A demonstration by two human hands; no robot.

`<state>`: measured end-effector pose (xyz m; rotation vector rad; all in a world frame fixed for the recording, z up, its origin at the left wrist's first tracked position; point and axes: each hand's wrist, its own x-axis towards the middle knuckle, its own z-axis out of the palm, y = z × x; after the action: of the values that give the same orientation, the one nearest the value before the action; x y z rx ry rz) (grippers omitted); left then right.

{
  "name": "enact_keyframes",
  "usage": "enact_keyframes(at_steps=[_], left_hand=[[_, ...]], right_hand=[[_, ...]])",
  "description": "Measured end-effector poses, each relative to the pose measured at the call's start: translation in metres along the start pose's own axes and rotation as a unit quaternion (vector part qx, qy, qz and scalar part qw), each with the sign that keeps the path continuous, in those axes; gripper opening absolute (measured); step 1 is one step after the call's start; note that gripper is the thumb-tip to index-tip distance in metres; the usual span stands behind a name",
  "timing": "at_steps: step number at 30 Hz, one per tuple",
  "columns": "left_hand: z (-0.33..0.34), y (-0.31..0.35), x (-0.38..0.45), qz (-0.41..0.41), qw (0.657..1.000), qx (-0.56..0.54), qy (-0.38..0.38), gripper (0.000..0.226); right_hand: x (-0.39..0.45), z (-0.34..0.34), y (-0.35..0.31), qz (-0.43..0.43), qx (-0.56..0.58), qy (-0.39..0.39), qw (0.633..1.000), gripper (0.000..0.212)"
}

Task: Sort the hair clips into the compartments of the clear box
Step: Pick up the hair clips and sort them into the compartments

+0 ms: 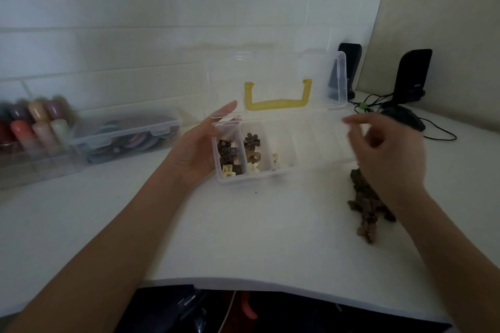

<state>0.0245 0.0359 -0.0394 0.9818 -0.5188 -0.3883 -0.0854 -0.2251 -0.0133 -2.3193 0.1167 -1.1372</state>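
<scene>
The clear box stands open on the white table, its lid with a yellow handle upright behind it. The leftmost compartment holds brown and cream hair clips, and the second one holds flower-shaped clips. A few pale clips lie in the third. My left hand rests against the box's left end, fingers straight. My right hand hovers blurred above the box's right end, fingers loosely curled; I see nothing in it. A pile of brown clips lies on the table below that hand.
At the left stand a closed clear case of coloured items and a rack of coloured bottles. Two black speakers, a black mouse and cables sit at the back right. The table's front edge curves near me.
</scene>
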Motion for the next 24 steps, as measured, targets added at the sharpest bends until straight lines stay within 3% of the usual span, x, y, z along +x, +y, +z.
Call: enact_keyframes(at_steps=[2,4,6,9,11,14,24], left_hand=[[0.001,0.001,0.000,0.000,1.000,0.000,-0.003,0.076],[0.001,0.001,-0.001,-0.004,1.000,0.002,-0.003,0.076],[0.002,0.000,-0.001,-0.003,1.000,0.003,0.004,0.076],[0.006,0.000,-0.002,-0.001,0.999,0.001,0.043,0.075],[0.007,0.000,-0.004,-0.004,0.997,-0.008,0.073,0.065],[0.007,0.000,-0.007,-0.008,0.994,-0.024,0.111,0.049],[0.003,0.000,-0.005,-0.003,0.989,-0.065,0.133,0.062]], right_hand=[[0.008,-0.010,0.013,0.086,-0.015,0.069,0.994,0.018],[0.014,-0.014,0.022,0.163,-0.074,0.072,0.981,0.019],[0.012,-0.009,0.030,0.201,-0.103,0.015,0.974,0.020],[0.007,0.005,0.035,0.225,-0.051,-0.100,0.968,0.028],[0.008,0.012,0.033,0.236,-0.066,-0.199,0.949,0.035],[0.006,0.015,0.027,0.287,-0.030,-0.256,0.923,0.047],[-0.020,0.004,0.017,0.231,0.012,-0.288,0.929,0.050]])
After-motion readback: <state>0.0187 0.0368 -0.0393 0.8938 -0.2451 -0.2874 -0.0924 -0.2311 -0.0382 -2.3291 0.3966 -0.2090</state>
